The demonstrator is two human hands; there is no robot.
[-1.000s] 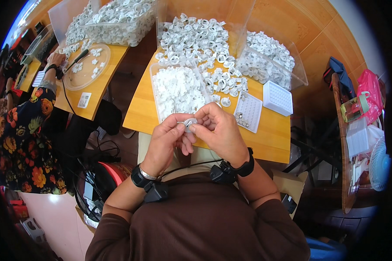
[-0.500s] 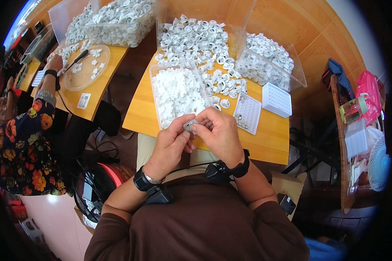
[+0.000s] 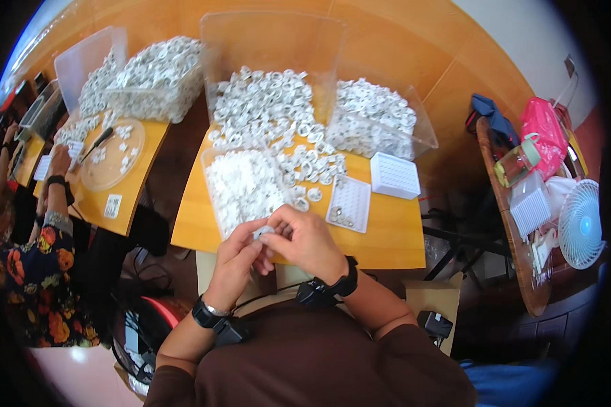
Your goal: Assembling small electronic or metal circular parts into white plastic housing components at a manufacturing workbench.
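A small white-grey plastic part (image 3: 263,231) is pinched between my two hands, just off the near edge of the wooden table (image 3: 387,244). My left hand (image 3: 232,263) closes its fingertips on one side of it. My right hand (image 3: 307,243) presses thumb and finger on the other side; its remaining fingers are curled. Just beyond the hands sits a clear tub (image 3: 211,192) full of small white plastic pieces (image 3: 248,180). To its right lie loose white ring-shaped parts (image 3: 309,165) and a flat white tray (image 3: 355,195) with small metallic pieces at its near end.
A white box with a grid of holes (image 3: 395,175) stands right of the tray. Clear bins (image 3: 414,129) of ring parts line the back. At left, a co-worker's hand (image 3: 60,161) is at another table beside a screwdriver (image 3: 95,144). A side table at right holds a fan (image 3: 580,224).
The whole view has shifted, so the table and my hands sit lower and further left. Both hands still hold the small part in much the same pinch.
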